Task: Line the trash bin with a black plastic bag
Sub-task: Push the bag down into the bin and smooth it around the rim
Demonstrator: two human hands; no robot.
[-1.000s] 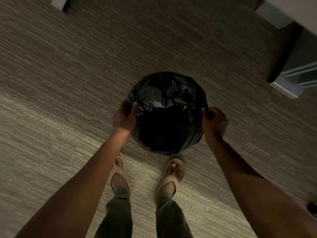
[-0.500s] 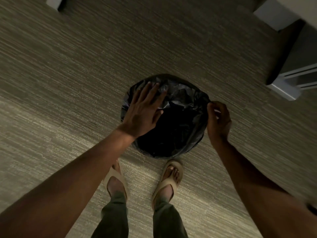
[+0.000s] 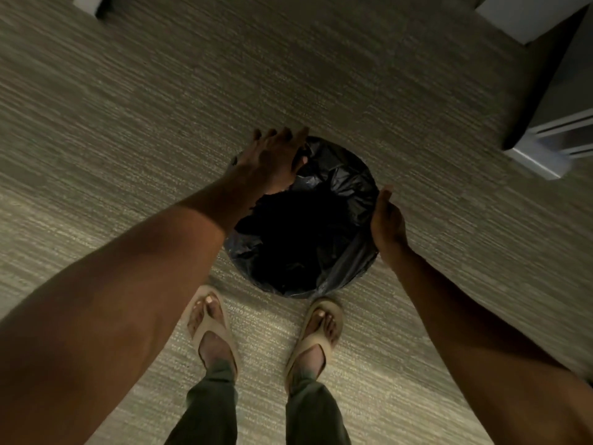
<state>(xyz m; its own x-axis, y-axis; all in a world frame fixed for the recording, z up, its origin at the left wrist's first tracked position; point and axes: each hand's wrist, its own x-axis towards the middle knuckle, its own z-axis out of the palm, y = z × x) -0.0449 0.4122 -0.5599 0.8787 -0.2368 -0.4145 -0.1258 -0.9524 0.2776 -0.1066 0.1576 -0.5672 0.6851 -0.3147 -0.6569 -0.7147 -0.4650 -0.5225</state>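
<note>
A round trash bin stands on the carpet just ahead of my feet, its rim and inside wrapped in a crinkled black plastic bag (image 3: 333, 200). The bin's own surface is hidden under the bag. My left hand (image 3: 269, 159) lies flat over the far left rim with fingers spread, pressing on the plastic. My right hand (image 3: 386, 220) rests against the right side of the rim, palm toward the bag, fingers loosely extended. Neither hand visibly pinches the plastic.
Grey-beige striped carpet (image 3: 128, 123) surrounds the bin. White furniture with a drawer front (image 3: 558, 136) stands at the right edge, and a pale furniture leg (image 3: 86, 3) shows at the top left. My sandalled feet (image 3: 211, 326) are right below the bin.
My left hand slid from the near left of the rim across the bag to the far left edge. My right hand let go of its pinch and now lies flat against the right side.
</note>
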